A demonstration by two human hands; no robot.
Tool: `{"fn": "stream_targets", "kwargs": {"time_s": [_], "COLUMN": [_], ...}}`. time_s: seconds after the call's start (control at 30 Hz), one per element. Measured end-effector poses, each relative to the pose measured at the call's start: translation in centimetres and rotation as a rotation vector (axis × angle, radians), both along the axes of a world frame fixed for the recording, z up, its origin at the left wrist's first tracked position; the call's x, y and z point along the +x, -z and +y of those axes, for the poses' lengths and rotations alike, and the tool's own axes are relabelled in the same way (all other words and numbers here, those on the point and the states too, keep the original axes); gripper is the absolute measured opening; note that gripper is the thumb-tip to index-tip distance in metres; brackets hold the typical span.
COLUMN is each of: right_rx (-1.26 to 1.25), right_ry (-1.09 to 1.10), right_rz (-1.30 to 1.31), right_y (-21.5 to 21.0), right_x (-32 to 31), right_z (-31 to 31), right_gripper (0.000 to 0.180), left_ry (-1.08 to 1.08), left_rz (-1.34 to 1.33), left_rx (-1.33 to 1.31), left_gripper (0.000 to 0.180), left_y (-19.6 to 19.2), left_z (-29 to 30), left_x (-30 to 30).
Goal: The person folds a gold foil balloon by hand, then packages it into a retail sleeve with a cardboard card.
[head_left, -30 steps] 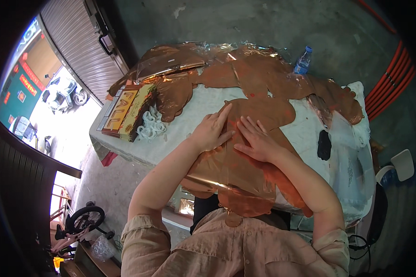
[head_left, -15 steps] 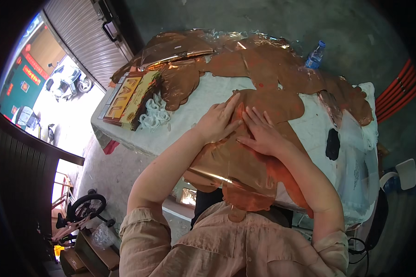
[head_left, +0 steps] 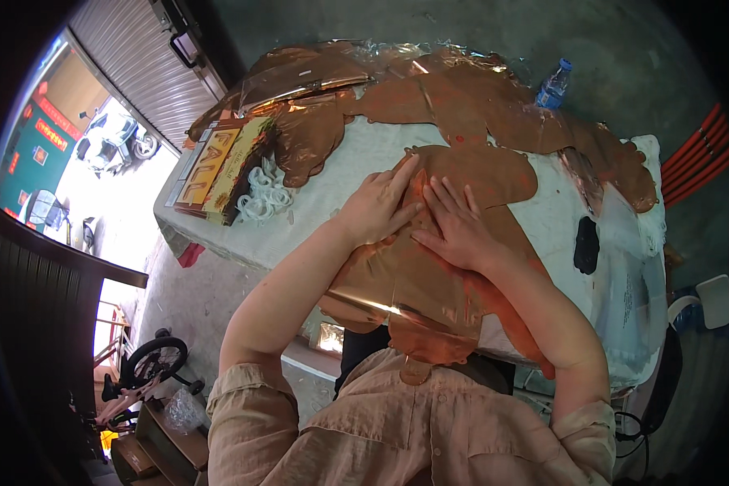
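Observation:
A flat, copper-coloured foil balloon [head_left: 405, 279] with a rounded, lobed outline lies across the near side of the table and hangs over its front edge. My left hand [head_left: 378, 204] rests palm down on its upper part, fingers stretched out and pointing away from me. Close beside it my right hand [head_left: 455, 227] presses flat on the same foil, its fingers spread. Between the two hands runs an orange-tinted crease. What lies under the palms is hidden. More brown foil sheets [head_left: 462, 101] are spread behind, along the far side of the table.
Printed cardboard packages [head_left: 223, 170] and a heap of white string loops [head_left: 266, 193] lie at the table's left. A water bottle [head_left: 553, 85] stands at the far right. Nearer are a black object [head_left: 586, 245] and clear plastic bags [head_left: 624, 283] on the white cloth [head_left: 316, 202].
Both hands stay flat on the foil in nearly the same place. The view has shifted slightly; nothing else has clearly moved.

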State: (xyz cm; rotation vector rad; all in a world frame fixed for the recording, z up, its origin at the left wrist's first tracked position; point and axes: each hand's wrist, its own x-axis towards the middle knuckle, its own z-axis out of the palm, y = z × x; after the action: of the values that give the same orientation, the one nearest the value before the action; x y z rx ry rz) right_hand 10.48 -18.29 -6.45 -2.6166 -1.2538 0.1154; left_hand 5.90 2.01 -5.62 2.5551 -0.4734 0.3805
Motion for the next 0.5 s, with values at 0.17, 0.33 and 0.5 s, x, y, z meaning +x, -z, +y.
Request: {"fn": "stream_targets", "kwargs": {"time_s": [0.17,0.33,0.5], "right_rx": [0.033,0.019,0.012], "right_ry": [0.006,-0.009,0.01], "right_rz": [-0.065,-0.043,-0.007], "right_y": [0.5,0.2,0.2], "right_x": [-0.1,-0.5,0.0], "right_z": [0.2,0.4,-0.5], "right_gripper": [0.085,0.083,0.084], "left_ry": [0.009,-0.228,-0.221], "left_rz": [0.106,0.163,0.44], "left_rx": [-0.219,0.025,0.072], "left_gripper": [0.071,0.039,0.021], "left_y": [-0.6,-5.1,-8.5], "left_z": [0.7,2.1,-0.8], "left_x": [0.4,-2.4,-9.7]}}
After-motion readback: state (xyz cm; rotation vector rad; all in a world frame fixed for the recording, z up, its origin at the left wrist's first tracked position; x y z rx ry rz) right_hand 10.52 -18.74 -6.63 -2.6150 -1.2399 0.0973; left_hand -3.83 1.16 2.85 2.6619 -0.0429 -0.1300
